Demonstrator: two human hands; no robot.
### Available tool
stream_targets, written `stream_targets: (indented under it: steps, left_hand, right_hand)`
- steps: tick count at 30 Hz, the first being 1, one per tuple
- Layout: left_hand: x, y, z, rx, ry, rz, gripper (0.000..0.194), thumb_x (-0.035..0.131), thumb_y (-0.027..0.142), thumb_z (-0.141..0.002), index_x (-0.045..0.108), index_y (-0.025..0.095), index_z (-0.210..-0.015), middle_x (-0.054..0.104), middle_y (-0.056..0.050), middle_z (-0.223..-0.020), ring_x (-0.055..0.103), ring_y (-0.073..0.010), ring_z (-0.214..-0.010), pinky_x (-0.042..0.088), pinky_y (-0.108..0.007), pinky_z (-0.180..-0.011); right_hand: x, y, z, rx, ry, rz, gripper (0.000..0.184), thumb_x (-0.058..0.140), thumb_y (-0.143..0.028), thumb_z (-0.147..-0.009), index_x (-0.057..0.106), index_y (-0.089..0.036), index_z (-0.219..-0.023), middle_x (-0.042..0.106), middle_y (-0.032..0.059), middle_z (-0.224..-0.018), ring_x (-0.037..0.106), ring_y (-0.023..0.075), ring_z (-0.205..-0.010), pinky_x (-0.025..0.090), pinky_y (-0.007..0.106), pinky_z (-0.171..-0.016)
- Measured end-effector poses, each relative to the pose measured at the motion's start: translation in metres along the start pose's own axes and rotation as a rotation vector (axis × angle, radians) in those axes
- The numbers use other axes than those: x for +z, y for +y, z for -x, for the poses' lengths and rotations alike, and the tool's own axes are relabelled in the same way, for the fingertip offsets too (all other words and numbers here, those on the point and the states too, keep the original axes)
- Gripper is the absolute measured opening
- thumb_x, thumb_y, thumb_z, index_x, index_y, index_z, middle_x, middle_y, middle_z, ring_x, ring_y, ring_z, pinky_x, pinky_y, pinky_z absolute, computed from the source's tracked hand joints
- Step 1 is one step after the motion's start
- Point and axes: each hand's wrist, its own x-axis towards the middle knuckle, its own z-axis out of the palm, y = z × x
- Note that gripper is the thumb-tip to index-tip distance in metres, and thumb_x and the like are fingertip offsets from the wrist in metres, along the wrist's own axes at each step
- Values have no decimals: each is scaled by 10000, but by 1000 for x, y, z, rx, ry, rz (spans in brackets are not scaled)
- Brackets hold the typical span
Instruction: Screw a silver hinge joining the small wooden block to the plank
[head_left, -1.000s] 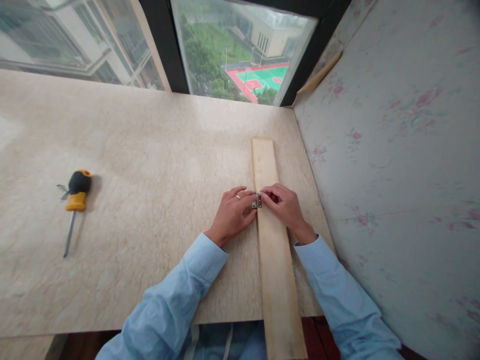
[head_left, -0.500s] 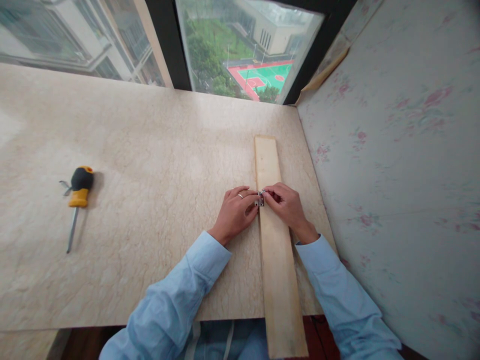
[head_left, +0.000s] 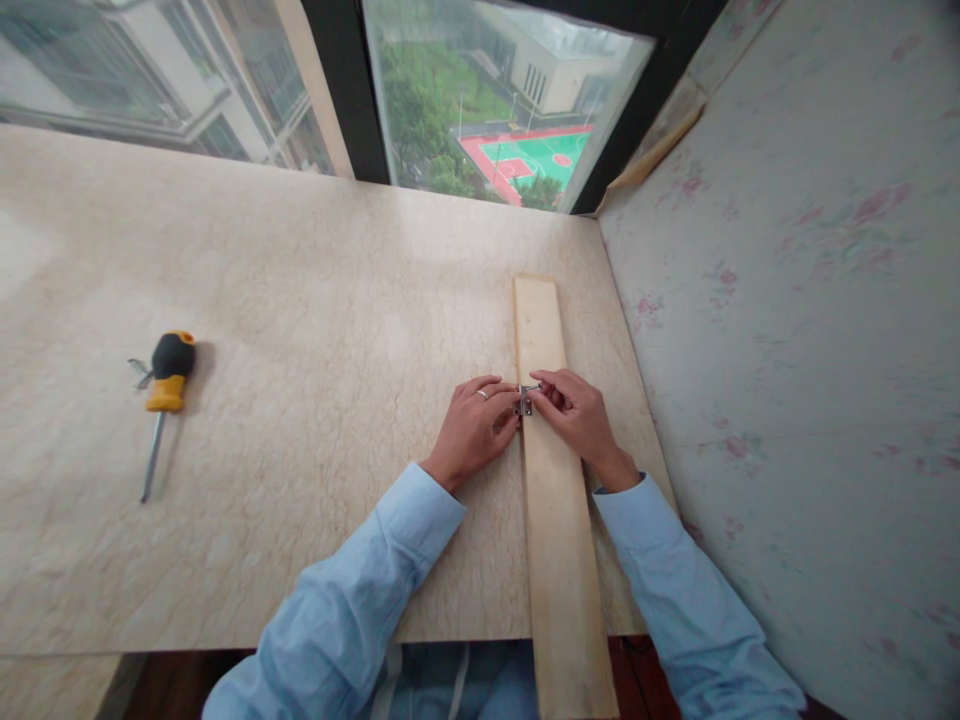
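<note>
You are working over a small metal hinge (head_left: 526,401), which is sitting on the left edge of the wooden board (head_left: 562,540), nearer the board's far end than its near end. Your left hand (head_left: 474,428) is reaching in from the board's left side, its fingertips touching the hinge; the fingers are hiding the contact, so you cannot tell from here whether they are pinching the metal or just pressing on it. Your right hand (head_left: 576,420) is lying over the board, its thumb and forefinger closing in a fine pinch on a slim metal piece (head_left: 533,387), perhaps a screw, right beside the hinge. Judging by its looks, the hinge is going to be feeling light and rigid, slippery on its smooth faces and likely to be swinging at its knuckle, so you are best taking hold by the flat leaf edges, pressing down toward the board. The slim piece is looking too small for anything but a fingertip grip. The board is seeming stiff and fairly light; its near end is overhanging the bench (head_left: 337,420), so its long sides over the bench are offering you the steadier hold. A screwdriver (head_left: 171,370) is lying well to the board's left.
</note>
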Motion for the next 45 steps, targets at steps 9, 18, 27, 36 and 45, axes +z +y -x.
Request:
stream_targets:
  steps: [9,18,27,36,45]
  left_hand:
    - [0,0,0,-12,-9,26,272,664,159,-841,671,236,-1101,727,-51,-1161,602,-252,-1185,438,-480,-1031]
    - [1,1,0,-24,-18,6,274,653,158,-838,680,238,-1098,727,-54,-1158,598,-257,-1183,433,-484,-1024]
    - [2,1,1,-15,-3,10,271,645,157,-845,692,239,-1099,729,-49,-1147,599,-250,-1174,445,-472,-1023]
    - [2,-1,2,-4,7,17,276,657,166,-840,690,228,-1108,727,-51,-1154,597,-251,-1167,450,-468,-1026]
    - [0,-2,2,4,6,51,265,620,142,-850,687,234,-1089,726,-50,-1154,609,-241,-1166,459,-474,-1035]
  right_hand:
    - [-1,1,-2,-77,-32,1,225,544,-296,-967,734,-221,-1059,718,73,-914,672,185,-843,548,324,-754]
    - [7,1,-4,-58,-40,53,235,531,-279,-968,744,-251,-1064,661,59,-885,633,174,-818,541,310,-736]
    - [5,2,-3,-75,-32,47,204,570,-295,-955,739,-227,-1046,672,65,-885,647,182,-832,542,316,-746]
    - [1,1,-3,-59,-27,13,197,582,-307,-946,738,-236,-1044,680,62,-887,652,185,-825,556,335,-748]
    - [-4,-3,0,-27,29,-3,209,567,-331,-950,744,-229,-998,691,69,-887,656,194,-828,557,354,-750]
